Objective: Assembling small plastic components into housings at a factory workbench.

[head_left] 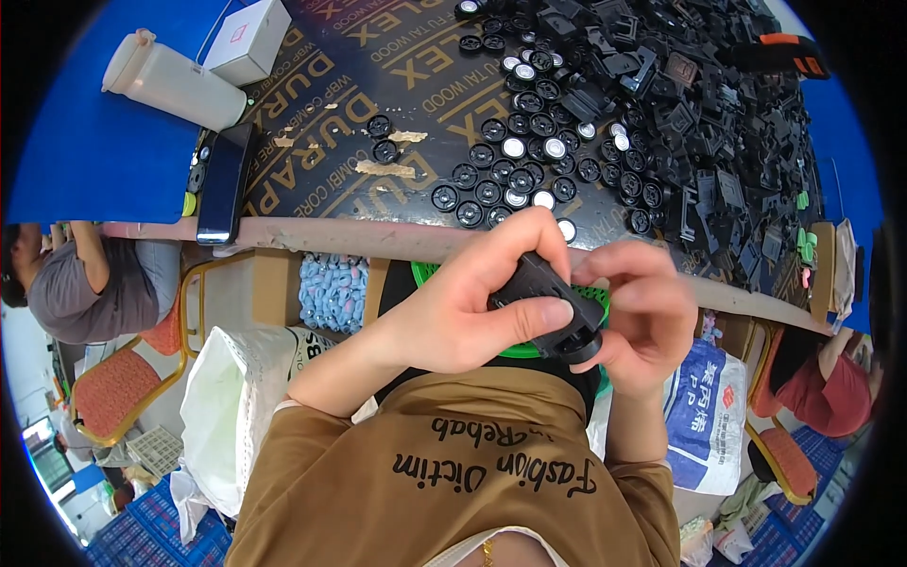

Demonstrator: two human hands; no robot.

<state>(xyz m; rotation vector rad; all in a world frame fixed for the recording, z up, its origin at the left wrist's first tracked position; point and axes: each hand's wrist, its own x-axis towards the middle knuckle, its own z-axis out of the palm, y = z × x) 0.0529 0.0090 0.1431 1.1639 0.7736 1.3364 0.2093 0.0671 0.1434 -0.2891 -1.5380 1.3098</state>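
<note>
Above my lap, my left hand [460, 319] is closed around a black plastic toy vehicle part [531, 282], its thumb pressed along the top. My right hand [647, 312] has its fingers curled at the other end of that part. The right thumb touches a round, wheel-like black piece [584, 348] at the lower end. My palms hide some of the part. Just beyond the hands, many small black wheels [487, 193], some with silver faces, lie on the dark table [331, 203]. Part of a green basket [427, 272] shows below the hands.
A heap of black plastic parts [718, 170] covers the table's right side, with an orange-and-black tool [779, 55] behind. A phone [225, 184], pale bottle [175, 80] and white box [248, 42] are at left. Blue pieces [333, 293] fill a carton below. Other people sit either side.
</note>
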